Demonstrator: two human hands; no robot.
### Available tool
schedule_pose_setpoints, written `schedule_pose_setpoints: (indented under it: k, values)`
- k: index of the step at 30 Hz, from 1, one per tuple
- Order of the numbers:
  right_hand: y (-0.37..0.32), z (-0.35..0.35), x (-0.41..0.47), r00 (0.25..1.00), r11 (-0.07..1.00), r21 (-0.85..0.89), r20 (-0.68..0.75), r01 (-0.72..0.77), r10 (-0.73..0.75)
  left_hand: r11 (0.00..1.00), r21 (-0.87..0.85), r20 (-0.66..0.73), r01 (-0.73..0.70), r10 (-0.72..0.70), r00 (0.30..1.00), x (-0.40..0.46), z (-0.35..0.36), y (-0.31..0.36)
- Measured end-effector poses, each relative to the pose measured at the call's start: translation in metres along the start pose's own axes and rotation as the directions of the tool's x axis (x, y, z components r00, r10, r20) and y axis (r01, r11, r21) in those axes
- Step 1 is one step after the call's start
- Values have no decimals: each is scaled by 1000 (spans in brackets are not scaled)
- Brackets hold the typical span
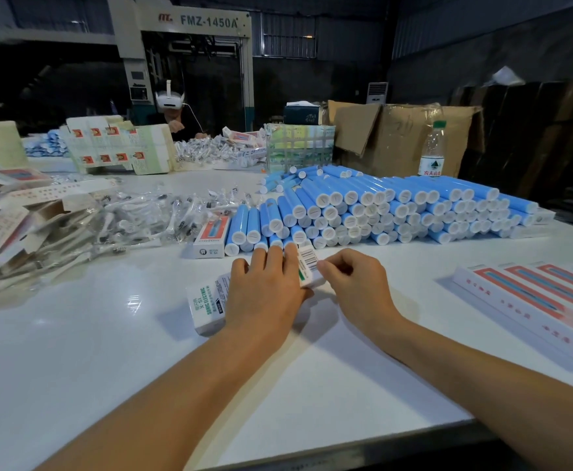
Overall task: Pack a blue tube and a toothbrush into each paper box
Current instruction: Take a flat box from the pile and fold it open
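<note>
**Two hands close on a single paper box at the packing table**

A worker's left hand (pixel 264 287) lies across a white paper box (pixel 210 305) printed "SONIC ELECTRIC", fingers straight and pressing it onto the white table (pixel 108 368) near the middle of the scene. The right hand (pixel 353 283), fingers curled, pinches the box's far-right end by the barcode. The two hands sit just beside each other on that one box.

Just beyond the fingertips rises a stack of blue tubes (pixel 380 212) with white caps, several layers deep and too many to count. One closed red-and-white box (pixel 212 237) lies against the stack's left edge. Further left is a heap of toothbrushes in clear wrappers (pixel 135 222), then a pile of flattened cartons (pixel 9 226). At the near right, at least four finished boxes (pixel 533 297) lie side by side in a row.

At the far side stand one water bottle (pixel 433 149), a brown cardboard carton (pixel 397 137) with flaps open, and a second person (pixel 172 113) wearing a head-mounted camera, behind a further mound of wrapped brushes.
</note>
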State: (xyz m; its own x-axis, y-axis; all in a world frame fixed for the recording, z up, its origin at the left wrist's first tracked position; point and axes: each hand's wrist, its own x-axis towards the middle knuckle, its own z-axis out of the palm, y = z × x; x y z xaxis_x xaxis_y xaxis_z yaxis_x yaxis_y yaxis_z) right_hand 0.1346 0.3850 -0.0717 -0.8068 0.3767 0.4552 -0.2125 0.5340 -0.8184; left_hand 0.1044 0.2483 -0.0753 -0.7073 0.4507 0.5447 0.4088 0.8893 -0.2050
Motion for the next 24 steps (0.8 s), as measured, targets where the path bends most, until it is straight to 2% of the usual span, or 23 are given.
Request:
schedule_pose_setpoints:
  k: [5,8,10,12,13,14,15,16,18,19,20,22,24]
  values:
    - [-2,0,-1,999,999,-5,-8,47,-47,999,41,8,15,-15,1000,3,1,2]
    - [-3,0,-1,998,992,111,-23,56,-53,999,0,2,38,-38,999,6,-2,0]
    - [-4,-2,-3,994,963,248,-58,105,-94,994,-98,-15,47,-49,999,10,-9,-6]
    - [-4,-4,-4,986,934,317,-84,163,-144,929,-363,-45,75,-98,994,15,-22,-16]
    - [-4,-5,-4,986,933,318,-81,167,-148,815,-574,-60,79,-138,989,15,-31,-22]
    - [-3,-5,-4,987,941,300,-69,159,-145,628,-776,-76,61,-189,979,16,-38,-27]
    - [-2,-4,-3,989,951,273,-53,147,-138,392,-919,-58,51,-261,964,16,-43,-31]
    - [-2,-3,-3,991,958,252,-36,137,-132,154,-984,36,91,-332,943,17,-47,-34]
    - [-4,-2,-3,992,965,234,7,118,-123,-287,-925,341,248,-339,877,19,-49,-36]
    - [-5,-2,-4,991,968,223,36,116,-127,-482,-822,474,303,-286,833,20,-46,-35]
    - [-5,-1,-6,988,971,211,74,115,-133,-631,-700,578,335,-226,784,21,-41,-34]
    - [-8,0,-8,973,978,166,174,122,-151,-795,-491,705,356,-122,699,20,-32,-29]
    - [-10,1,-11,942,986,99,297,135,-158,-844,-397,758,360,-80,648,18,-24,-23]
